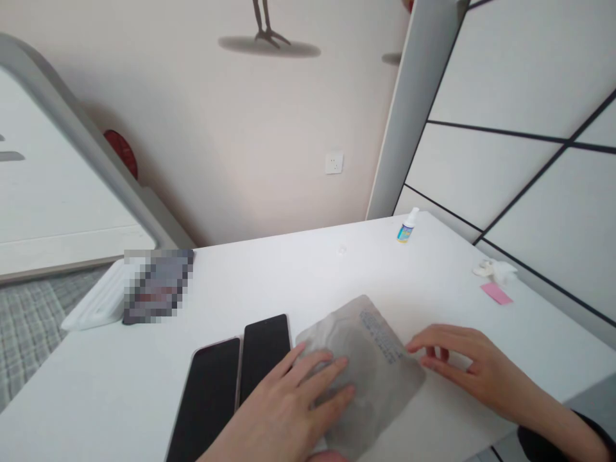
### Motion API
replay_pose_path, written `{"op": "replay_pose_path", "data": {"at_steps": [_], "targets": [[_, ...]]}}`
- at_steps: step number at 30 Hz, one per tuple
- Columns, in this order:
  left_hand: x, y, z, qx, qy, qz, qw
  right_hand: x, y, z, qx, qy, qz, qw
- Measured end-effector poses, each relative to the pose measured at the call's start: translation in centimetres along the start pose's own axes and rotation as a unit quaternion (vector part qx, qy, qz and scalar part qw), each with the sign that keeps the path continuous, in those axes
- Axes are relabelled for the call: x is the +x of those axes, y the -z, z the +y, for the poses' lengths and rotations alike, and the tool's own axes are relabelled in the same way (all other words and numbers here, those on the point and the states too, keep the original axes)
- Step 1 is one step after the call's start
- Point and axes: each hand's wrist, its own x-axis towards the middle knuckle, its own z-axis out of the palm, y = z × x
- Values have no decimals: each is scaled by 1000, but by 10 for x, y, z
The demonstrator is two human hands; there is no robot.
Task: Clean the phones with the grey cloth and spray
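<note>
A thin grey sheet with rounded corners and a block of small print (366, 372) lies on the white table, its surface slightly wavy; whether it is cloth or a pouch I cannot tell. My left hand (293, 404) rests flat on its left part, fingers spread. At the sheet's right edge is my right hand (462, 359), with thumb and forefinger a little apart and the other fingers curled; nothing shows between them. Two dark-screened phones, the left one (206, 391) and the right one (264, 350), lie side by side left of the sheet. My left hand partly covers the right phone.
On the white table (231, 282) a small spray bottle (407, 228) stands at the back right. A pink paper slip (496, 293) and crumpled white material (504, 272) lie at the right edge. White stacked trays (99, 298) and a blurred dark item (161, 285) sit at left.
</note>
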Motion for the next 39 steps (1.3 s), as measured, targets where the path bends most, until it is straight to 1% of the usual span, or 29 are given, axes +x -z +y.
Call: {"op": "replay_pose_path", "data": {"at_steps": [2, 3, 5, 7, 9, 11, 13, 15, 16, 18, 20, 22, 24, 25, 27, 30, 32, 33, 36, 39], "targets": [[-1, -3, -1, 28, 42, 23, 998, 4, -5, 4, -11, 16, 28, 999], [-2, -6, -2, 41, 68, 37, 996, 9, -8, 3, -19, 33, 31, 999], [-2, -12, -4, 62, 106, 50, 991, 24, -14, 2, -48, 70, 8, 996], [-1, -20, -7, 74, 120, 42, 989, 39, -22, 2, -93, 93, -32, 991], [2, -24, -11, 89, 131, 25, 987, 48, -31, 4, -146, 95, -47, 984], [5, -24, -16, 109, 152, 14, 982, 50, -38, 8, -187, 88, -31, 978], [6, -23, -21, 121, 161, 12, 979, 47, -42, 10, -198, 83, -6, 977], [5, -22, -24, 120, 148, 16, 982, 44, -40, 11, -159, 78, 31, 984], [4, -23, -25, 119, 138, 18, 983, 43, -37, 12, -131, 73, 61, 987], [2, -25, -26, 128, 119, 24, 984, 47, -26, 16, -80, 56, 137, 986], [-1, -27, -29, 153, 103, 44, 982, 59, -8, 26, -55, 32, 226, 972], [-4, -28, -34, 182, 88, 82, 976, 78, 12, 40, -37, 8, 310, 950], [-9, -27, -43, 203, 89, 126, 967, 103, 29, 56, -11, -10, 378, 926], [-12, -27, -48, 207, 96, 146, 963, 117, 35, 64, 3, -16, 400, 916], [-19, -28, -61, 202, 119, 175, 956, 146, 43, 78, 34, -24, 418, 908], [-28, -33, -78, 183, 151, 190, 953, 181, 42, 91, 98, -27, 399, 911], [-32, -38, -86, 178, 158, 192, 952, 194, 37, 93, 154, -25, 363, 919], [-33, -40, -88, 179, 158, 193, 952, 197, 34, 91, 186, -22, 336, 923], [-33, -42, -89, 188, 160, 188, 951, 187, 21, 76, 288, -3, 219, 932], [-31, -38, -86, 195, 157, 186, 950, 160, 4, 45, 371, 23, 80, 925]]}}
